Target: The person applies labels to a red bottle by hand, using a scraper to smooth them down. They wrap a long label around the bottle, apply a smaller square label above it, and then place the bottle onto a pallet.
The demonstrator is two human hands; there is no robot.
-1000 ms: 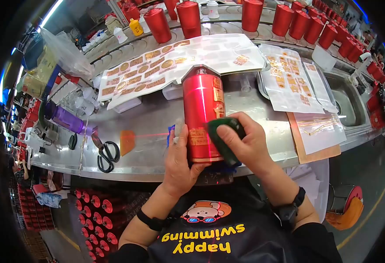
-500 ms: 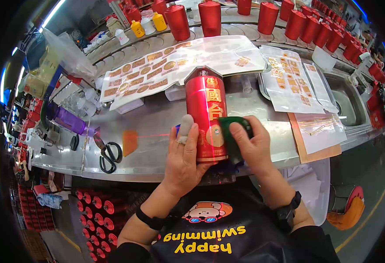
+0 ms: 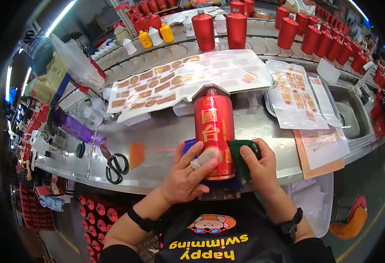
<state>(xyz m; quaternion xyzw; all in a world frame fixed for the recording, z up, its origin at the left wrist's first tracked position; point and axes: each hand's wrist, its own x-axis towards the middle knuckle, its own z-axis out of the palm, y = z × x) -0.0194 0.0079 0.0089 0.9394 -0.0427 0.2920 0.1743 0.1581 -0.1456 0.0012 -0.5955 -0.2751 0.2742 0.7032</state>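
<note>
Left hand (image 3: pixel 186 175) slid across the bottle (image 3: pixel 214 118) at the steel bench (image 3: pixel 157 131), conveyor (image 3: pixel 262 44) behind.

Red bottle (image 3: pixel 214 131): glossy metallic cylinder with a silver-tipped neck. It sits lengthwise, neck away from the person and base at the counter's near edge. Two gold characters on the upper body, round gold label near the base. Green pad (image 3: pixel 241 161): dark and soft, pressed against the bottle's lower right side.

The steel surface (image 3: pixel 157 131) carries a red bottle (image 3: pixel 214 131) lying near its front edge, scissors (image 3: pixel 109 158), a purple bottle (image 3: pixel 76 129) and sticker sheets (image 3: pixel 188 79) farther back.
</note>
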